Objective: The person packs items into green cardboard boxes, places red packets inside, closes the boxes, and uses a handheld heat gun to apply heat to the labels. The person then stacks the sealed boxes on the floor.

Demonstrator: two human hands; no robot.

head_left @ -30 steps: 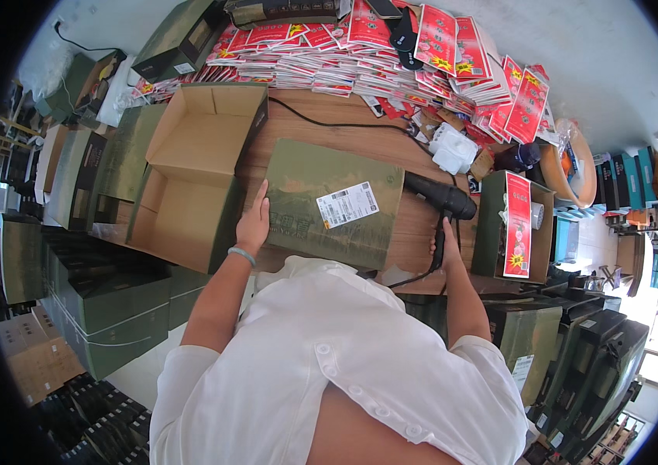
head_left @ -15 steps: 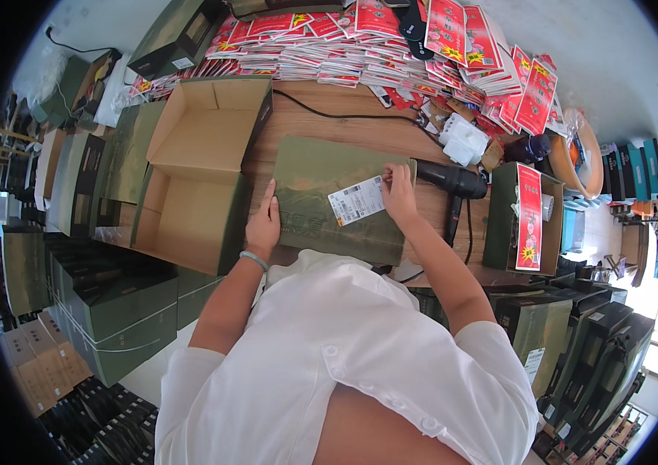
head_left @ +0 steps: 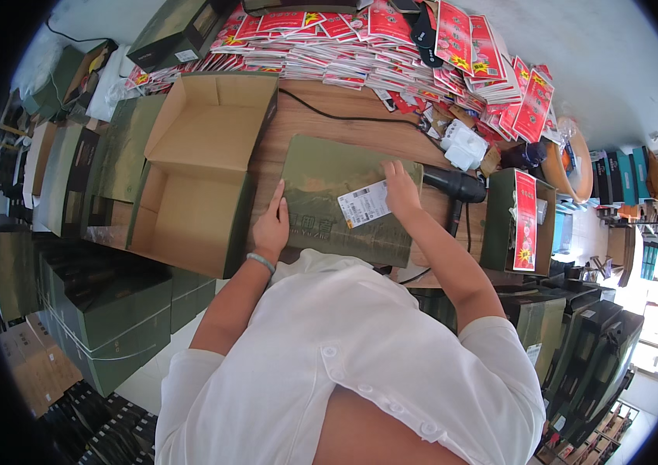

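Observation:
A closed green shoebox-like carton point(head_left: 317, 174) lies flat on the wooden table in front of me, with a white printed label point(head_left: 364, 204) on its top. Along the carton's left edge rests my left hand point(head_left: 271, 229), fingers stretched out and touching the side. My right hand point(head_left: 402, 192) is over the carton's right part, its fingers bent together at the label's upper right edge; the fingertips partly hide that corner. Just beyond the carton's right edge lies a black hair dryer point(head_left: 460, 186).
An open empty green box point(head_left: 189, 209) with brown insides stands at the left. Heaped red printed packets point(head_left: 329, 58) line the back. At the right, a small green box point(head_left: 498, 221) holds a red packet. A black cable point(head_left: 344, 118) crosses the table; stacked green boxes point(head_left: 104, 310) flank it.
The whole scene is shifted slightly by head motion. My right hand stays at the label's edge with its fingers slightly moved; my left hand remains along the carton's left side.

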